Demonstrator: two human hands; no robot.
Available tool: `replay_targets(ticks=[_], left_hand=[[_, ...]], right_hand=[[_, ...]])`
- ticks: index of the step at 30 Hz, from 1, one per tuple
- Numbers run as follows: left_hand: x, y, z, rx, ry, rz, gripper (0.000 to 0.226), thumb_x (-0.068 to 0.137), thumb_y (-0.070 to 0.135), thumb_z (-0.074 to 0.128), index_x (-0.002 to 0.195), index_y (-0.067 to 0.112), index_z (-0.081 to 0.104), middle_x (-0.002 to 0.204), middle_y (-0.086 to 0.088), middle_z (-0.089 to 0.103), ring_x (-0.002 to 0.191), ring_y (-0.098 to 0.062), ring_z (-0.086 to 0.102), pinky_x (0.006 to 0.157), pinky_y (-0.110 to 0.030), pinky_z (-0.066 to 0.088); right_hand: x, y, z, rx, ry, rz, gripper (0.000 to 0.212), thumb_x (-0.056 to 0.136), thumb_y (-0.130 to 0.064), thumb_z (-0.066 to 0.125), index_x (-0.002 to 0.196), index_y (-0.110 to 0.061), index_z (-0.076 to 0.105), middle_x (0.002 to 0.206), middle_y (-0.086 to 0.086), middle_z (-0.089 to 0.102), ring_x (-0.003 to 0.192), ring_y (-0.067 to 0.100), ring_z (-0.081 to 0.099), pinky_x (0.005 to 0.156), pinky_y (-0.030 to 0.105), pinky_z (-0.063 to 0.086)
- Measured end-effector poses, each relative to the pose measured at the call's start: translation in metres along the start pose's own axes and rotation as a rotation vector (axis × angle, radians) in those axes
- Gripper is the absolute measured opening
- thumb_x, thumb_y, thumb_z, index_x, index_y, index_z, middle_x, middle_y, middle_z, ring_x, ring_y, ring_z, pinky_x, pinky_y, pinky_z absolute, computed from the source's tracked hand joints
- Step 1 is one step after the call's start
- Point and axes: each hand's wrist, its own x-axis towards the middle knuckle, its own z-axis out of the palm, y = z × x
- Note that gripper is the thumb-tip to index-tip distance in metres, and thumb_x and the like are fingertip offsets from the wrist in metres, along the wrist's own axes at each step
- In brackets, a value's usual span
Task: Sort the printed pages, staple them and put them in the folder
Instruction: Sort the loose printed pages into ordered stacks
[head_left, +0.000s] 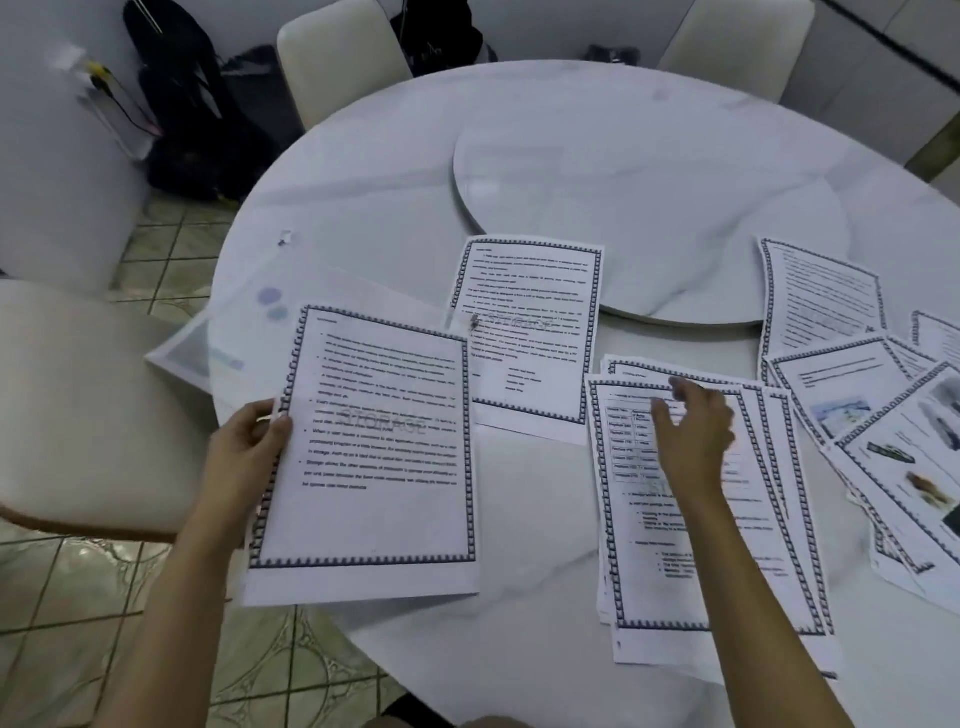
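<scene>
My left hand (252, 436) grips the left edge of a printed page (374, 457) with a dark patterned border, held above the table's near left edge. My right hand (693, 431) hovers with loosely curled fingers over a stack of bordered pages (691, 561) whose top sheet has a table; it is blurred and holds nothing. Another bordered page (530, 332) lies flat in the middle. More pages, some with pictures (893, 457), fan out at the right. A translucent folder (244, 332) lies at the left, partly under the held page. A small stapler-like object (474, 322) rests beside the middle page.
The round white table (395, 208) carries a raised turntable (649, 208) in its centre. White chairs stand at the left (78, 405) and behind the table (337, 57). Dark bags (192, 119) sit on the tiled floor by the wall.
</scene>
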Motion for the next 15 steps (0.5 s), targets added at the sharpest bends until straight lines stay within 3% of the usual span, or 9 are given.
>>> replay_targets(ticks=[4, 11, 15], left_hand=[[0.015, -0.019, 0.002, 0.097, 0.015, -0.049, 0.019, 0.094, 0.015, 0.05, 0.112, 0.014, 0.055, 0.103, -0.013, 0.065, 0.083, -0.025, 0.062, 0.084, -0.042, 0.05], [0.014, -0.035, 0.013, 0.153, 0.0, -0.11, 0.02, 0.094, 0.016, 0.048, 0.113, 0.014, 0.054, 0.097, -0.007, 0.065, 0.084, -0.024, 0.061, 0.08, -0.04, 0.05], [0.011, -0.038, 0.019, 0.142, -0.018, -0.134, 0.02, 0.094, 0.017, 0.05, 0.113, 0.015, 0.054, 0.1, -0.009, 0.067, 0.089, -0.028, 0.064, 0.083, -0.046, 0.052]], right_hand=[[0.031, -0.033, 0.036, 0.073, -0.168, -0.034, 0.036, 0.091, -0.02, 0.056, 0.123, -0.006, 0.054, 0.118, 0.016, 0.055, 0.115, 0.032, 0.048, 0.101, 0.048, 0.035], [0.072, -0.062, 0.069, 0.198, -0.128, 0.286, 0.036, 0.093, -0.019, 0.053, 0.122, 0.001, 0.054, 0.122, 0.018, 0.059, 0.112, 0.031, 0.056, 0.097, 0.037, 0.042], [0.086, -0.071, 0.076, 0.241, -0.185, 0.317, 0.032, 0.092, -0.024, 0.056, 0.112, 0.001, 0.062, 0.109, 0.017, 0.065, 0.094, 0.029, 0.061, 0.084, 0.036, 0.05]])
